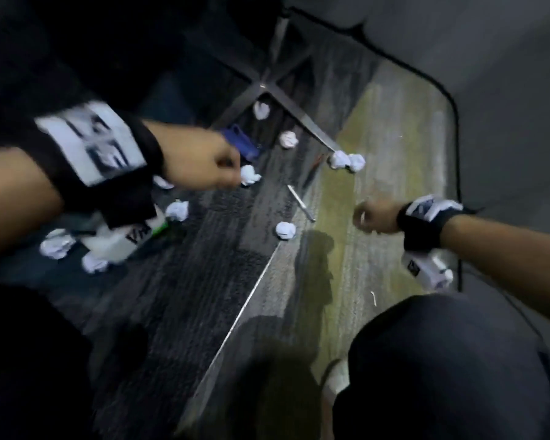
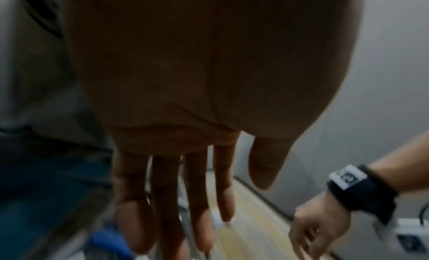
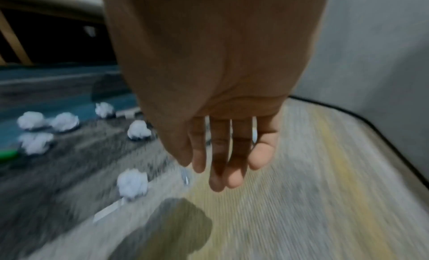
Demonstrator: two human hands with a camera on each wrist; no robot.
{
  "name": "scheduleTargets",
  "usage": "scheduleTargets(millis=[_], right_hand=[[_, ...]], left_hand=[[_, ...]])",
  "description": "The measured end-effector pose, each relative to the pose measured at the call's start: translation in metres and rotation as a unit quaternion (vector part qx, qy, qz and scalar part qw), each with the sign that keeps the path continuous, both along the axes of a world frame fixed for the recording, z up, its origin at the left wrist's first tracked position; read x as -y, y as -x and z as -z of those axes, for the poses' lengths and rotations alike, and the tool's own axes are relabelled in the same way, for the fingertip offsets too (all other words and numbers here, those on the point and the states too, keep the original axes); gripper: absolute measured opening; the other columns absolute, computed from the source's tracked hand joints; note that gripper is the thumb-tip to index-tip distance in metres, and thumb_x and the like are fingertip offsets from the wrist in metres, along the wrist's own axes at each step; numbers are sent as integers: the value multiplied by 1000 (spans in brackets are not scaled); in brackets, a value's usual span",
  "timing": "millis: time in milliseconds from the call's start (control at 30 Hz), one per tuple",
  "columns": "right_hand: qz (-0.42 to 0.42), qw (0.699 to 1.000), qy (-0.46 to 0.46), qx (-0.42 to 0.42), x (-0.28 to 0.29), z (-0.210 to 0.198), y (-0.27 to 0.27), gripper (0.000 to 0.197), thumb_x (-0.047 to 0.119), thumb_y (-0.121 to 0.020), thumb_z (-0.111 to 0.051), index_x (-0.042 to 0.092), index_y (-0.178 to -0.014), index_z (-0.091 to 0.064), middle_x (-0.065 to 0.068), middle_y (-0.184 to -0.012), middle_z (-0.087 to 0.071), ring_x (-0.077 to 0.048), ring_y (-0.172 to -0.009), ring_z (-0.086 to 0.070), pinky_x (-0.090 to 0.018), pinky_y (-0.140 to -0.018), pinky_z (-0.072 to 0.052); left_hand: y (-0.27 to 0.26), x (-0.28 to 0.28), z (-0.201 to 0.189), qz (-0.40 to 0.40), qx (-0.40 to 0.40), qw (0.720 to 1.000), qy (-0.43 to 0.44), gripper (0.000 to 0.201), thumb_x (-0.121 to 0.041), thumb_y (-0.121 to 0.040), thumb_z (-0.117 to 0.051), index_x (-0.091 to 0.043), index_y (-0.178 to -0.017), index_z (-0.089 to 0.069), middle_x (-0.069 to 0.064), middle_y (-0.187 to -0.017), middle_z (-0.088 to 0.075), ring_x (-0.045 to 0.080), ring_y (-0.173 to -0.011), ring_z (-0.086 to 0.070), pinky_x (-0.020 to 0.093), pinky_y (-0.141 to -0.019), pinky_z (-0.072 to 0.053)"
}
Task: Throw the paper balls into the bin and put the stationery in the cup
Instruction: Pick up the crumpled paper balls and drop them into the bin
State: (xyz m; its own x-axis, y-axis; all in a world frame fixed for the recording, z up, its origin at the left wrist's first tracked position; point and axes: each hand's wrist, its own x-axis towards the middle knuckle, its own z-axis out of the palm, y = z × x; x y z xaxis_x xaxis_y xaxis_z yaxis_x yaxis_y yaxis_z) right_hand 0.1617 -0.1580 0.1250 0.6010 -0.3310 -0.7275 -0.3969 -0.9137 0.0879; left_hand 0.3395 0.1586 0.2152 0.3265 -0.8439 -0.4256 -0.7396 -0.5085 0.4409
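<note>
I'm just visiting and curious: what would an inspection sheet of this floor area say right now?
Surface: carpet floor, dark grey on the left, pale yellowish on the right.
Job's things: at least ten paper balls, among them one at the colour seam and a touching pair; a pen lying flat; a thin reddish stick, perhaps a pencil. Bin and cup: nothing seen.
Clutter: a blue object beyond the left hand, too blurred to name; a green item.
Hands: left hand open, empty; right hand open, empty, above the pale carpet.
Cables: black cable along the wall's foot.
Surroundings: grey wall; chair base.
</note>
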Motion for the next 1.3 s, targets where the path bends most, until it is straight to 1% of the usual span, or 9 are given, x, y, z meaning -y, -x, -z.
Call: scheduleTargets(millis=[233,367,500,633,700,833,1000,1100,1300], right_hand=[[60,990,-85,-92,40,98,106,29,30,-87,-47,10,-89,-68,-8,-89,-74,-18,-67,-63,-31,-65,-52],[37,996,-23,76,87,127,60,24,25,-88,-48,8,-97,-61,-18,-104,-67,-32,-92,-63,-30,-70,-42],[76,963,8,257,133,130,-15,45,23,-86,-54,12,-129,-45,-20,-124,-49,-40,-105,-58,-41,-88,-48],[110,944,34,308,172,144,-83,67,12,-84,-58,23,-143,-29,-22,-151,-21,-49,-125,-45,-50,-100,-46],[101,963,18,249,186,158,-110,64,7,-85,-55,21,-143,-33,-20,-155,-18,-49,-132,-37,-53,-106,-40],[123,969,-12,212,198,165,-123,37,8,-85,-58,4,-121,-57,-25,-133,-48,-41,-119,-52,-41,-98,-46],[176,912,-52,366,190,149,-118,51,21,-82,-66,13,-126,-41,-18,-128,-36,-37,-89,-57,-40,-84,-50],[102,918,-31,382,176,141,-137,58,54,-85,-50,22,-133,-40,-15,-127,-35,-35,-88,-61,-42,-84,-53],[10,990,-6,141,143,150,-149,60,41,-87,-59,21,-140,-39,-19,-148,-26,-41,-111,-58,-41,-96,-49]], left_hand=[[73,116,142,29,-15,996,-83,30,-30,-87,-51,-19,-115,-56,13,-116,-61,34,-103,-60,34,-88,-47],[99,145,211,4,38,994,-105,46,-18,-86,-47,-28,-131,-41,14,-141,-30,39,-119,-44,46,-98,-42],[124,146,243,-12,67,983,-169,29,-13,-91,-39,-21,-117,-48,13,-124,-38,38,-114,-44,45,-91,-41],[134,119,250,-34,-61,992,-103,9,-28,-80,-45,-30,-88,-49,-7,-91,-46,27,-99,-60,26,-75,-38],[130,108,244,-62,-101,987,-104,23,-39,-77,-43,-32,-98,-50,-7,-95,-61,20,-97,-63,22,-75,-41],[97,105,221,-188,-78,973,-106,23,-45,-77,-39,-27,-86,-48,2,-93,-69,25,-91,-66,30,-77,-50],[49,112,190,-332,-75,936,-90,24,-29,-81,-60,-24,-81,-36,5,-72,-54,30,-70,-53,33,-66,-38],[24,126,192,-358,-50,930,-73,36,-27,-80,-62,-16,-103,-37,7,-83,-56,27,-75,-51,34,-70,-37],[-1,142,197,-373,-15,924,-83,50,-28,-76,-56,-14,-121,-40,22,-120,-50,40,-106,-55,40,-90,-45]])
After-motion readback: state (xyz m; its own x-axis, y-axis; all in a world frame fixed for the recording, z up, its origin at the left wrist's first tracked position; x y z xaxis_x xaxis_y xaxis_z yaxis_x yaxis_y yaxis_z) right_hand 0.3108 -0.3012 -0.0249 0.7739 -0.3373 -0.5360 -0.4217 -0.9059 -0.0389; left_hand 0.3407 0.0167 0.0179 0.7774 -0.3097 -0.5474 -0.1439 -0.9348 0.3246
